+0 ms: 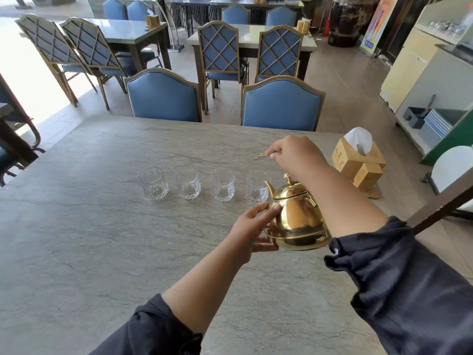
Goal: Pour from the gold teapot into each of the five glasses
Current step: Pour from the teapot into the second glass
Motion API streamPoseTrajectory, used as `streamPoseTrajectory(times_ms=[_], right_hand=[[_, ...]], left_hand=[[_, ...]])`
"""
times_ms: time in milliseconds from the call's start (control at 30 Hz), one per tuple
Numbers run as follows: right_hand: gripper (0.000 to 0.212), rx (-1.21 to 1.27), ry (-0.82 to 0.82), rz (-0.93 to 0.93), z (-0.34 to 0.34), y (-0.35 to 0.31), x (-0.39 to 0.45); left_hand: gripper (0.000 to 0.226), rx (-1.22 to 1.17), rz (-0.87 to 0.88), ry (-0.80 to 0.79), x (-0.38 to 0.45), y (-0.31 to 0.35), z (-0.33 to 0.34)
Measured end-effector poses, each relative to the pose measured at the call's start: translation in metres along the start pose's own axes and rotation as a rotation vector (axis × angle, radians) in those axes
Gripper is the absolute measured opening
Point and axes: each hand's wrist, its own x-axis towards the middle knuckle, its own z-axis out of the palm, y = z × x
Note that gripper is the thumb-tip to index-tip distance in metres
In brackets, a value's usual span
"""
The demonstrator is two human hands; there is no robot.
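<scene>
The gold teapot (298, 219) is at the near right of the grey stone table (102, 239), its spout pointing at the rightmost visible glass (256, 188). My right hand (294, 156) pinches the thin gold handle raised above the lid. My left hand (252, 228) cups the pot's left side, fingers against the belly and thumb low near the base. Three more clear cut glasses (153, 184) (187, 184) (222, 186) stand in a row to the left, all looking empty. My right forearm hides whatever stands right of the row. Whether the pot rests on the table I cannot tell.
A wooden tissue box (358, 156) and a small wooden holder (368, 175) stand at the table's right edge, behind my right arm. Two blue chairs (163, 96) (281, 105) face the far edge. A white chair (453, 170) is off to the right.
</scene>
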Motion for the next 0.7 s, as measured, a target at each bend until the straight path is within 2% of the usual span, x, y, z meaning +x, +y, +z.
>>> streamPoseTrajectory(times_ms=[700], right_hand=[[0.025, -0.023, -0.046, -0.008, -0.0028, -0.0032, 0.004]], left_hand=[[0.058, 0.012, 0.021, -0.041, -0.0064, -0.0006, 0.0007]])
